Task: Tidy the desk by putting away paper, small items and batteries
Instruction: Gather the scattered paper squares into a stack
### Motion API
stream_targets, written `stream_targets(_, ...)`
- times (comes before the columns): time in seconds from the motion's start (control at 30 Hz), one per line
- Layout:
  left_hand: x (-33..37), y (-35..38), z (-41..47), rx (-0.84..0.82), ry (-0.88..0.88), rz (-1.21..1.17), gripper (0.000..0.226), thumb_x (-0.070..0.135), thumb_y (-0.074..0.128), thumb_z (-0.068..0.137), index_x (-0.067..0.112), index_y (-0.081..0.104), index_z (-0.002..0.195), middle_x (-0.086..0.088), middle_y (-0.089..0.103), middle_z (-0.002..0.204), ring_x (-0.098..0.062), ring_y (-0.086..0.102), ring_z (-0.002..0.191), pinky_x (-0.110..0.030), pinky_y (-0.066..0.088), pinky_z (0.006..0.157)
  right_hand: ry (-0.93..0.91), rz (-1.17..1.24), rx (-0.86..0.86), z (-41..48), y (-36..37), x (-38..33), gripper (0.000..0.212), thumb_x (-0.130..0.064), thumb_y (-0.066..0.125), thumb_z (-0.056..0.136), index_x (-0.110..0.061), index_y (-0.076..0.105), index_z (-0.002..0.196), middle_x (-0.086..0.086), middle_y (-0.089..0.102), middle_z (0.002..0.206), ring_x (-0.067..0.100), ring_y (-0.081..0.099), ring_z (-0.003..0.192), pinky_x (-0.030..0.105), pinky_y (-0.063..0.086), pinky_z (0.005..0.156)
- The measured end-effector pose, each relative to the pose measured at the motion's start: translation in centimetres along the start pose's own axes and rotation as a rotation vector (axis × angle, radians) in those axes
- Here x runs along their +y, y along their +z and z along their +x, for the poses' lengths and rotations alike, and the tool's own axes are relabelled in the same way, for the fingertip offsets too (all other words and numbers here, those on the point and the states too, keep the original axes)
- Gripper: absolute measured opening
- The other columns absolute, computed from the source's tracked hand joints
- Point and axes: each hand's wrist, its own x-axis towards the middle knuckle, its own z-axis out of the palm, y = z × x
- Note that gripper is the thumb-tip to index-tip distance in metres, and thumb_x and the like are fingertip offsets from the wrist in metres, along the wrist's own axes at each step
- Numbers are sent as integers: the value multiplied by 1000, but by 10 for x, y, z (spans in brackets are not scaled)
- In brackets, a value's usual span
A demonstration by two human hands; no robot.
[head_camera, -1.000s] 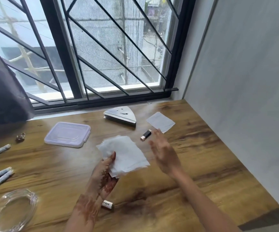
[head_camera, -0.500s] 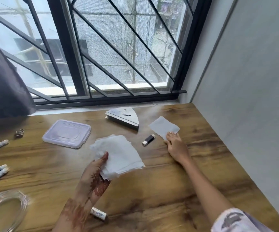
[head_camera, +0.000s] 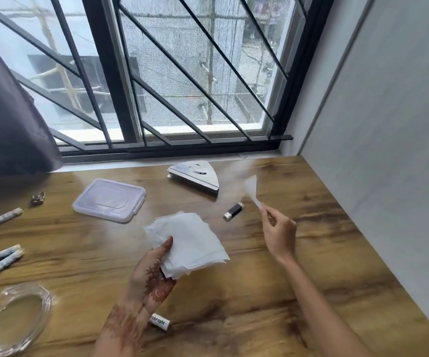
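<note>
Above the desk (head_camera: 272, 292), right hand (head_camera: 278, 234) pinches a raised sheet (head_camera: 252, 189); left hand (head_camera: 154, 271) grips the stack (head_camera: 192, 240).

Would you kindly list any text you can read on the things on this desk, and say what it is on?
"ypright", blurred, its start hidden: on the white battery at the near edge.
Three patterned batteries at the left: print too blurred to read.
Nothing else carries legible text.

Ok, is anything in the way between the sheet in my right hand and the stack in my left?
Nothing visible blocks it. The right hand pinches the sheet above the desk, and the left hand holds the stack with its top bare. The USB stick lies on the desk near that gap, likely low enough to clear.
</note>
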Motion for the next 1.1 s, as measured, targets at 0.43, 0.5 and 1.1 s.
stream_targets(0.43,-2,-6,-19,-95,-56,-27,22,16,71,75,-2,74,87,-19,71,96,-29,71,77,-34,56,52,-1145,-161,-197,-60,-17,-59,19,-1,68,81,0,69,100,15,65,115,26,57,115,41,44,100)
stream_targets(0.5,0,-6,-22,-216,-72,-42,42,19,79,67,-6,69,99,-21,68,105,-30,68,91,-36,57,65,-1193,-200,-223,-60,-21,-53,20,0,67,81,0,69,101,17,63,117,27,55,118,42,43,101)
stream_targets(1.1,-2,-5,-29,-52,-40,77,24,-4,48,82,-7,71,86,-20,72,88,-28,71,74,-33,57,55,-1182,-199,-222,-69,-22,-41,24,-9,49,96,-2,67,109,17,60,122,28,53,120,41,43,101)
